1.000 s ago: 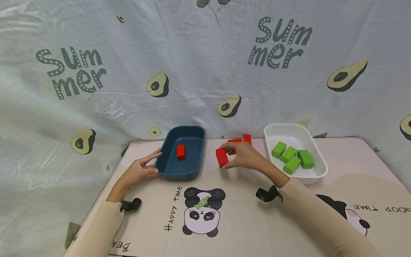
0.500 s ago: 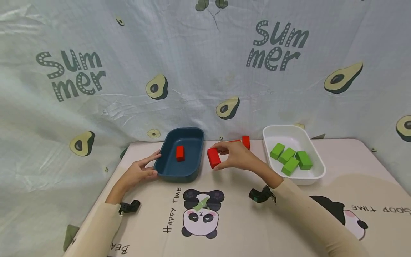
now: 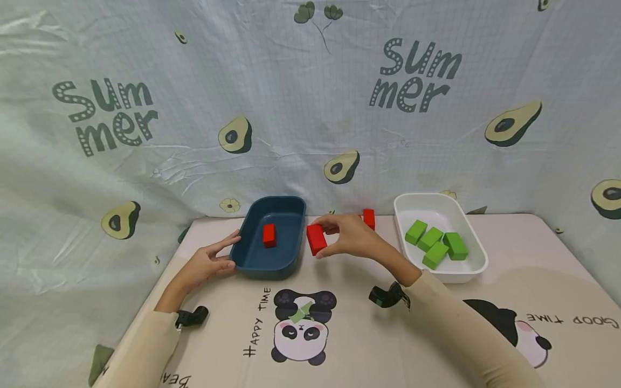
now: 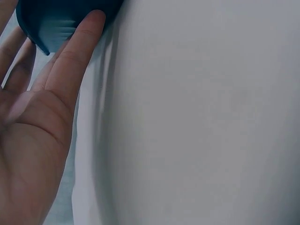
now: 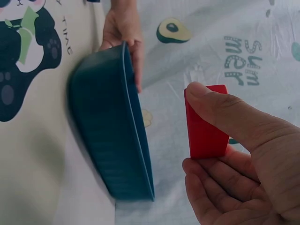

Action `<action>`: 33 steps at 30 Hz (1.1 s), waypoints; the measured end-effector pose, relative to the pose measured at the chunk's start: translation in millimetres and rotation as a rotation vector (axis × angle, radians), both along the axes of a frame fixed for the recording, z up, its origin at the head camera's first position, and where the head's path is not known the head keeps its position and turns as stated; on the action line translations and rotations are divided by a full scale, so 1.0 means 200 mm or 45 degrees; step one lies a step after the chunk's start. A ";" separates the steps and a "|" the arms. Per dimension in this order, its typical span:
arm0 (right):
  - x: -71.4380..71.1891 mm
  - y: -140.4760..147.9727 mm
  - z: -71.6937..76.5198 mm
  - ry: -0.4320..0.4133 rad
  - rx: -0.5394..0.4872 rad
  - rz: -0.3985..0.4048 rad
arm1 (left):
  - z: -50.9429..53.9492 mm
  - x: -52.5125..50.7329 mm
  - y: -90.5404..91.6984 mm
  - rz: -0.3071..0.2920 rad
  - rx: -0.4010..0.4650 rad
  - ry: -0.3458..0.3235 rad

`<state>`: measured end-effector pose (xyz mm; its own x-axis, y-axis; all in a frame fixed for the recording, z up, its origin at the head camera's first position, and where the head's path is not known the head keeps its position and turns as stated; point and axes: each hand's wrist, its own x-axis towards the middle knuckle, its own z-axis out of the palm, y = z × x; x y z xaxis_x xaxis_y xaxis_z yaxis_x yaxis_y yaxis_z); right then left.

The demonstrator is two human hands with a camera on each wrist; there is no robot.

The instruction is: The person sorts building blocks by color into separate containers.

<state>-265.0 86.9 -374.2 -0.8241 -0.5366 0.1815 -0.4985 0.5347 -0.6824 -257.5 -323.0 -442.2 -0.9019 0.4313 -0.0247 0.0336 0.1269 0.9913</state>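
Observation:
In the head view my right hand (image 3: 350, 235) pinches a red block (image 3: 316, 240) between thumb and fingers, just right of the blue bin (image 3: 268, 274). The right wrist view shows the same block (image 5: 206, 133) in the right hand (image 5: 253, 154), beside the bin (image 5: 103, 126). My left hand (image 3: 204, 265) rests with extended fingers against the bin's left side; in the left wrist view the hand (image 4: 44, 112) touches the bin (image 4: 56, 28). One red block (image 3: 269, 236) lies inside the bin. Behind my right hand are other red blocks (image 3: 369, 219), partly hidden.
A white bin (image 3: 463, 277) with several green blocks (image 3: 435, 255) stands at the right of the table (image 3: 368, 345). A patterned cloth (image 3: 281, 97) hangs behind the table's back edge. A panda print (image 3: 301, 339) marks the tabletop in front of the blue bin.
My right hand has carried the red block left, closer to the blue bin. The left hand keeps its place at the bin. The head view has shifted slightly.

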 end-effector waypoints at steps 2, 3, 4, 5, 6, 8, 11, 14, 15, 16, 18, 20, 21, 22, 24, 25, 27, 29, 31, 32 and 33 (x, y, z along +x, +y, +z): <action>0.00 0.00 0.01 0.010 0.004 0.005 | 0.00 0.00 0.00 -0.002 0.009 -0.003; -0.01 0.00 0.01 0.018 0.005 0.010 | 0.00 0.00 0.00 -0.005 0.017 -0.003; -0.01 -0.01 0.01 0.018 0.003 0.014 | 0.00 0.00 0.00 -0.010 0.023 0.000; -0.01 -0.01 0.01 0.018 -0.004 0.019 | -0.01 0.00 0.00 -0.012 0.027 0.005; -0.02 -0.01 0.01 0.020 -0.008 0.024 | -0.01 0.00 -0.01 -0.014 0.032 0.010; -0.02 -0.02 0.01 0.021 -0.019 0.033 | -0.01 0.00 -0.01 -0.022 0.042 0.017; -0.03 -0.03 0.01 0.011 -0.026 0.035 | -0.02 0.00 -0.01 -0.029 0.052 0.018; -0.03 -0.04 0.01 -0.007 -0.019 0.036 | -0.02 0.00 0.00 -0.028 0.055 0.010; -0.03 -0.04 0.01 -0.007 -0.017 0.037 | -0.02 0.00 0.00 -0.025 0.056 0.006; -0.03 -0.04 0.01 -0.009 -0.018 0.039 | -0.01 0.00 0.00 -0.023 0.055 0.004; -0.03 -0.05 0.02 -0.005 -0.020 0.047 | -0.01 0.00 0.00 -0.016 0.052 0.000; -0.02 -0.05 0.02 0.008 -0.018 0.054 | -0.01 0.00 0.00 -0.013 0.052 -0.006; -0.02 -0.05 0.02 0.012 -0.019 0.061 | -0.01 0.00 0.00 -0.014 0.054 -0.009; -0.02 -0.06 0.03 0.015 -0.018 0.064 | -0.01 0.00 0.00 -0.014 0.054 -0.010; -0.02 -0.06 0.03 0.015 -0.021 0.069 | -0.01 0.01 0.00 -0.018 0.058 -0.014; -0.02 -0.07 0.03 0.013 -0.020 0.070 | -0.01 0.01 0.00 -0.022 0.060 -0.012; -0.02 -0.07 0.03 0.012 -0.018 0.067 | -0.02 0.01 -0.01 -0.026 0.067 -0.007; -0.02 -0.08 0.04 0.008 -0.016 0.058 | -0.02 0.00 -0.01 -0.034 0.070 0.003; -0.02 -0.08 0.04 0.007 -0.012 0.052 | -0.02 0.00 -0.01 -0.030 0.073 0.004; -0.02 -0.08 0.04 0.008 -0.010 0.052 | -0.02 0.00 -0.01 -0.027 0.074 0.002; -0.02 -0.08 0.04 0.009 -0.010 0.052 | -0.02 0.00 -0.01 -0.027 0.073 0.001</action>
